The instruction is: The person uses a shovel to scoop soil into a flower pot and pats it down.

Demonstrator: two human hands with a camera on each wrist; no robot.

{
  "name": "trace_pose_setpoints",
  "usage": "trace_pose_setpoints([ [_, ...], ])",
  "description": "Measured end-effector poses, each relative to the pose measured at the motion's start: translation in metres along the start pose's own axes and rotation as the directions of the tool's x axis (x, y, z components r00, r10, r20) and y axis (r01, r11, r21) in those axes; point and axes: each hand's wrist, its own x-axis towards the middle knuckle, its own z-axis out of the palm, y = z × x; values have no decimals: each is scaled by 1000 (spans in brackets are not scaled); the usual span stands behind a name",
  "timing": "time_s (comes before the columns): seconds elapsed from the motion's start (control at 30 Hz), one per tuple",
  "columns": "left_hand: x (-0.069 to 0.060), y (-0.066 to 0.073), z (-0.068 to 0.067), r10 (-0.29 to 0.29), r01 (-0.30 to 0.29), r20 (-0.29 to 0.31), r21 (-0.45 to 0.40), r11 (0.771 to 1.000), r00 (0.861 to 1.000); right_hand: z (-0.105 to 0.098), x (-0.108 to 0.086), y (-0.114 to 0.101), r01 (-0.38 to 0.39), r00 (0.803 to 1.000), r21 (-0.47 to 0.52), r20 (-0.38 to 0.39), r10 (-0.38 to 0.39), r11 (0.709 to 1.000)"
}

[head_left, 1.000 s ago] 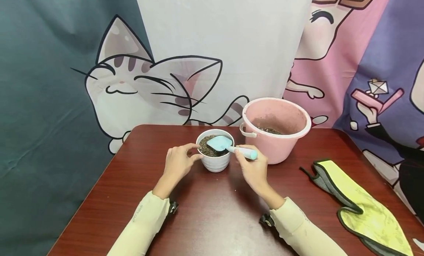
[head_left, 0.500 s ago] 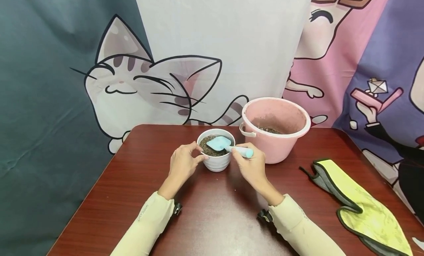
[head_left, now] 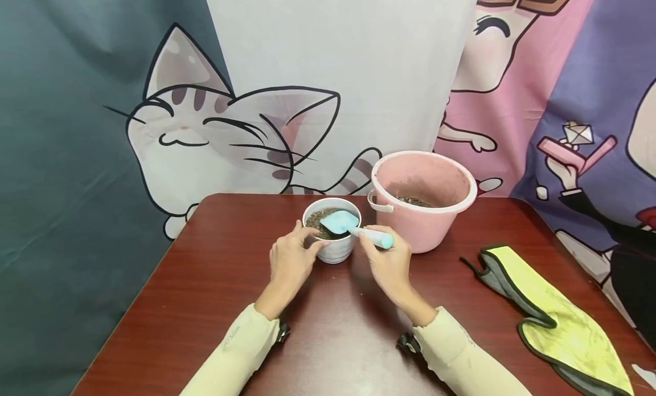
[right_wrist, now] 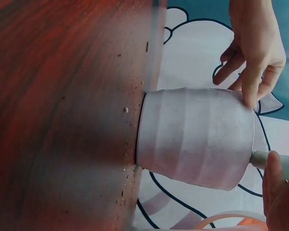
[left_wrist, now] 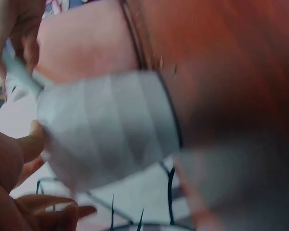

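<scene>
A white ribbed flower pot (head_left: 334, 251) stands upright on the table, filled nearly to the brim with dark soil (head_left: 316, 218). My left hand (head_left: 293, 259) pinches its near-left rim, the thumb (right_wrist: 251, 91) lying on the outer wall. In my right hand (head_left: 390, 265) I hold a small trowel (head_left: 340, 221) by its white handle with a light-blue end. The trowel's light-blue blade lies over the soil inside the pot. In the left wrist view the pot wall (left_wrist: 108, 130) is blurred, and the soil cannot be seen there.
Behind and to the right of the pot stands a pink bucket (head_left: 420, 231) with soil low inside. A yellow-green cloth piece with dark edging (head_left: 569, 316) lies on the right of the brown table (head_left: 328, 350). Soil crumbs (right_wrist: 126, 109) are scattered near the pot's base.
My left hand has shifted right and nearer along the pot's rim. The trowel blade has stayed over the soil, with only small shifts of the handle. The pot stands in nearly the same place.
</scene>
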Motion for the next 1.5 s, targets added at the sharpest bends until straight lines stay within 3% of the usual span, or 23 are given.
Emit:
trace_pose_setpoints([
  [0.17,8,-14,-9,3,-2,51,-15,1000,999,-1,0,2,3,1000,-9,-7,-3,1000],
  [0.3,11,-17,-8,19,-16,85,-30,999,996,-2,1,1,3,1000,-21,-4,-3,1000],
  [0.5,13,-21,-7,-12,19,107,-67,998,994,-3,6,0,55,998,-54,44,-53,997],
  [0.7,13,-25,-3,28,-12,140,-114,993,990,-3,11,0,35,998,-52,46,-33,998],
  [0.93,5,-24,2,40,-25,79,-186,982,996,-6,12,2,-63,994,2,84,63,998],
  [1.1,-9,-9,3,-12,13,10,-101,995,1000,-12,18,6,-187,977,71,122,177,980],
  [1.2,-17,1,4,-28,26,-41,-56,998,999,-14,20,9,-219,969,96,135,206,971],
  [1.3,-21,8,8,-16,11,-75,-70,997,997,-15,20,12,-224,969,117,133,208,968],
  [1.4,-22,11,9,-11,4,-71,-93,996,997,-14,18,10,-213,974,149,111,197,966],
  [1.5,-18,9,7,-77,74,-18,-148,986,997,-12,15,5,-182,982,162,83,171,970],
])
